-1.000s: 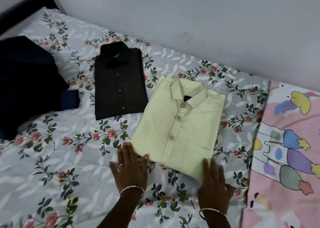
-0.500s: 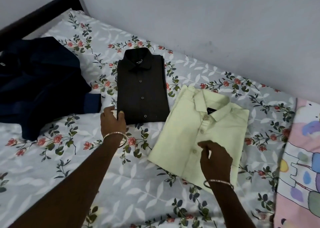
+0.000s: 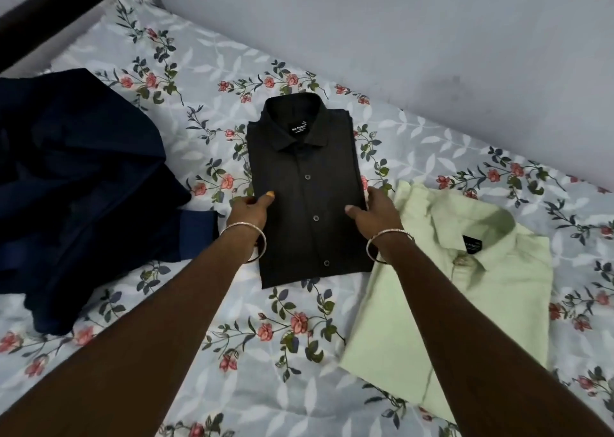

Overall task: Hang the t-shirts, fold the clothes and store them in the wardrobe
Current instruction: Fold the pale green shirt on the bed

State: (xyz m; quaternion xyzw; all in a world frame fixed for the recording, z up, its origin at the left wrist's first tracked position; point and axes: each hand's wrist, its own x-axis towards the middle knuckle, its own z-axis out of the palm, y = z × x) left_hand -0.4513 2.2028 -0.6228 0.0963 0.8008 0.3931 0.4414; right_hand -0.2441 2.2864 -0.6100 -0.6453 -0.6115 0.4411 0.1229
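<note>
Now both hands are on the black shirt (image 3: pixel 305 184). It is folded, buttons up, collar toward the wall (image 3: pixel 398 31), and lies at frame centre on the bed (image 3: pixel 265 390).

Half a second back only the left hand (image 3: pixel 250 209) was at it, down at the lower-left corner. It now sits higher up the left edge. The right hand (image 3: pixel 373 211) has left the green shirt (image 3: pixel 481 303) and moved to the black shirt's right edge.

Grip is the same on both sides: thumb on top of the cloth, fingers tucked under the edge and out of sight, so each hand pinches the shirt. Can't tell if it's lifted off the sheet.

Green shirt: folded, right of frame, collar toward upper right, right forearm crossing over it.

Edges/room:
- Left: navy garment (image 3: pixel 73 187) heaped at frame left. Its blue cuff ends near the left wrist, with a narrow strip of sheet between it and the black shirt.
- Right: green shirt's edge is just beside the black shirt's lower-right corner. The forearm hides the spot, so can't tell if they touch.
- Far: band of sheet between collar and wall. Dark bed frame (image 3: pixel 56 11) at upper left.
- Near: open sheet at bottom centre, between the forearms.
</note>
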